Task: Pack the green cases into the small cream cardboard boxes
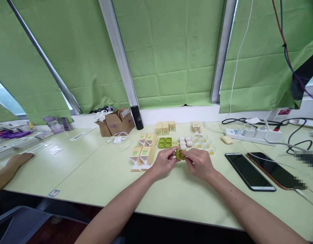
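A small olive-green square case [179, 155] is held a little above the table between my two hands. My left hand [165, 162] pinches it from the left. On its other side, the fingers of my right hand [200, 163] press at its opening; whether anything is inside is hidden. Just beyond stand several matching green cases [165, 142] in a block, beside small pale-yellow pieces [175, 143]. Several white and pinkish rounded pieces [185, 142] sit to their right, then clear plastic domes [203, 143] with yellow marks. Open cream paper boxes [144, 151] with green squares stand left of my hands.
Closed cream boxes [165, 128] stand near the wall, with another box [196, 127] farther right. Two phones [250, 171] and a power strip [253, 135] with cables lie right. A cardboard box [119, 123] and black bottle [137, 117] stand back left. Another person's hand [20, 161] rests far left.
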A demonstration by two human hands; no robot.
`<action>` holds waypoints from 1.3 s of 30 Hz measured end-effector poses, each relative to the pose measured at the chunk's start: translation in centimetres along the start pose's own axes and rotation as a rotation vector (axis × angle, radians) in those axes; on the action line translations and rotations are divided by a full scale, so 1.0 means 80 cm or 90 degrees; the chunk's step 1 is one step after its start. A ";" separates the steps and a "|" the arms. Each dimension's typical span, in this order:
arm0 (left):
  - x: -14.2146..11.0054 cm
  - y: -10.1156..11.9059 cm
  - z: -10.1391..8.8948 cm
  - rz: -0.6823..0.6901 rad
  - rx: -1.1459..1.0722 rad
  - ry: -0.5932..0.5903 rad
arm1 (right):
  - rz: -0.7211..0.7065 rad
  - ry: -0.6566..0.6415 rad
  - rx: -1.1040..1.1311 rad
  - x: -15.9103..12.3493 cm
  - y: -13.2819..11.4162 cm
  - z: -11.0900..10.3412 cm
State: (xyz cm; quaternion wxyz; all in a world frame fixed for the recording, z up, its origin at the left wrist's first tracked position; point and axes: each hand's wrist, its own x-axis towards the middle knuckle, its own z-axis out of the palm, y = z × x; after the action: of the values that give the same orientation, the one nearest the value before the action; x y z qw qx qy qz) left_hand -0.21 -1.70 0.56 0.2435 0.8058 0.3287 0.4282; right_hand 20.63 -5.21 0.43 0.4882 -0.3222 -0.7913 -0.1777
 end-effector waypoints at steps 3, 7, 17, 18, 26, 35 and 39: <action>0.002 -0.004 -0.002 -0.008 0.007 0.017 | 0.024 0.011 0.021 -0.001 0.000 -0.003; 0.003 -0.008 -0.004 0.000 0.052 0.028 | 0.068 -0.011 0.030 0.001 -0.002 -0.003; 0.000 0.000 -0.002 0.037 0.051 0.014 | 0.107 -0.068 0.103 -0.003 -0.003 0.011; 0.000 0.000 -0.003 0.026 0.039 0.017 | 0.111 -0.057 0.112 -0.004 -0.002 0.012; 0.003 0.006 -0.002 -0.052 -0.073 0.040 | 0.217 0.026 0.222 -0.003 -0.001 0.013; 0.010 0.008 0.007 -0.118 -0.186 0.055 | 0.301 0.045 0.335 -0.002 -0.004 0.017; 0.011 0.006 0.009 -0.133 -0.208 0.056 | 0.298 0.042 0.341 -0.002 -0.005 0.016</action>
State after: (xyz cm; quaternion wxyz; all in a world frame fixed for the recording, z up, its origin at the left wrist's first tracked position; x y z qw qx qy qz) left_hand 0.96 -1.42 0.98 0.3994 0.6976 0.3468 0.4834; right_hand 19.56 -4.77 -0.28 0.6081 -0.3494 -0.6985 0.1424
